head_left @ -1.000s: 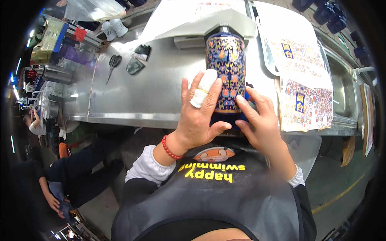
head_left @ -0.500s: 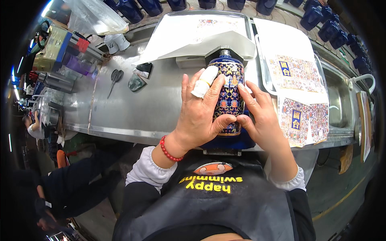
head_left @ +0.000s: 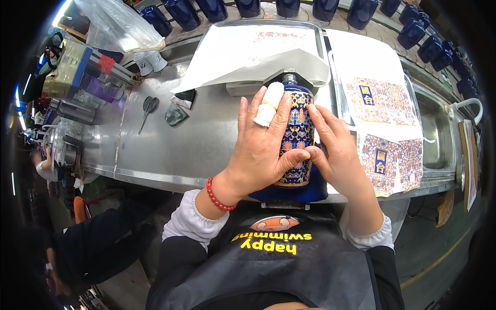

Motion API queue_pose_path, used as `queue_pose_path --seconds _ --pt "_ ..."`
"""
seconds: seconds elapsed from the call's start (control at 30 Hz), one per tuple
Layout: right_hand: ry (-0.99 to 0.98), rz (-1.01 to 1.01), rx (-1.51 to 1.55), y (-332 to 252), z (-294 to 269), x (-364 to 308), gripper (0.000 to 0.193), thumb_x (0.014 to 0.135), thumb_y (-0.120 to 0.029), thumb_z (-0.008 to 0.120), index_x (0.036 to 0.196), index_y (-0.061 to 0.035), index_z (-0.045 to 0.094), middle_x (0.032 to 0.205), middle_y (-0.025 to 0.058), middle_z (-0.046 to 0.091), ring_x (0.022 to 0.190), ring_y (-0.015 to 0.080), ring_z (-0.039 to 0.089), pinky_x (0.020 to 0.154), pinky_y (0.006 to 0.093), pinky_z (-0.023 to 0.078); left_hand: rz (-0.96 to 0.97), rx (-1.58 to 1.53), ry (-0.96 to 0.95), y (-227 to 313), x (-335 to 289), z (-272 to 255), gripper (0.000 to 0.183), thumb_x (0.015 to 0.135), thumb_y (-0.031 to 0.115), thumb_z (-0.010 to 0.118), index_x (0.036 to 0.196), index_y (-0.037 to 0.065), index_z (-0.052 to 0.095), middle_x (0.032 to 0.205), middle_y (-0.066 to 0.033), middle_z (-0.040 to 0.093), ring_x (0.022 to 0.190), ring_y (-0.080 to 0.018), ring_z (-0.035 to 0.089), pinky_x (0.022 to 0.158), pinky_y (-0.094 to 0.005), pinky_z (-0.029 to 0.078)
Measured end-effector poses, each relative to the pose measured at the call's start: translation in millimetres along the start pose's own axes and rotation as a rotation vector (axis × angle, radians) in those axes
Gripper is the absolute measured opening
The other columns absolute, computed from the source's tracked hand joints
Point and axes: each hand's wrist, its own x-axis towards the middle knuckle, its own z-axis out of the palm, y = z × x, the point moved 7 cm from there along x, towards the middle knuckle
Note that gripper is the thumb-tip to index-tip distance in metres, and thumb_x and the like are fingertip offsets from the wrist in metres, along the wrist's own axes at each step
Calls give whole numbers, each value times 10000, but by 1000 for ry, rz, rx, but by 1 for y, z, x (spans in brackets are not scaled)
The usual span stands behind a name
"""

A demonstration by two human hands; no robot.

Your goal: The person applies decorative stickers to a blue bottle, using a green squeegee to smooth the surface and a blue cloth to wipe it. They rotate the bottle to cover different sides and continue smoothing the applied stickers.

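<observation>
A dark blue bottle (head_left: 298, 142) with a colourful floral decal lies on its back at the table's front edge, its neck pointing away from me. My left hand (head_left: 263, 144) rests on the bottle's left side, fingers stretched out and apart; a white cloth cover (head_left: 269, 104) wraps one finger. On the right side, my right hand (head_left: 333, 144) lies with its fingers extended along the decal. Both thumbs almost meet over the lower part of the pattern. A dark blue cloth or pad (head_left: 297, 194) shows beneath the bottle's near end.
Printed decal sheets (head_left: 387, 155) lie at the right beside a sink (head_left: 436, 129). White paper (head_left: 248, 57) covers a tray behind the bottle. Scissors (head_left: 148, 111) and a dark scraper-like piece (head_left: 176, 114) sit on the metal table at left. Several blue bottles (head_left: 212, 8) line the back.
The view has shifted slightly, so the bottle and bench sit a little lower. My right fingers lie closer together along the decal; the left hand stays on the bottle.
</observation>
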Motion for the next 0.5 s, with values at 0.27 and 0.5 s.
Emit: queue_pose_path --seconds 0.27,0.5 --pt "-12 -9 -43 1 3 1 641 942 -273 709 1511 -62 502 1454 287 491 1213 447 539 1054 487 453 -8 32 0 2 5 4 1047 921 761 487 1525 -88 389 1524 -303 403 1444 -475 323 1182 -667 172" --pt "4 11 -8 2 2 2 652 945 -288 715 1516 -65 494 1462 284 483 1260 456 527 1068 492 451 -37 -119 38 -7 7 -4 994 936 737 491 1528 -56 403 1516 -296 408 1428 -482 341 1179 -668 192"
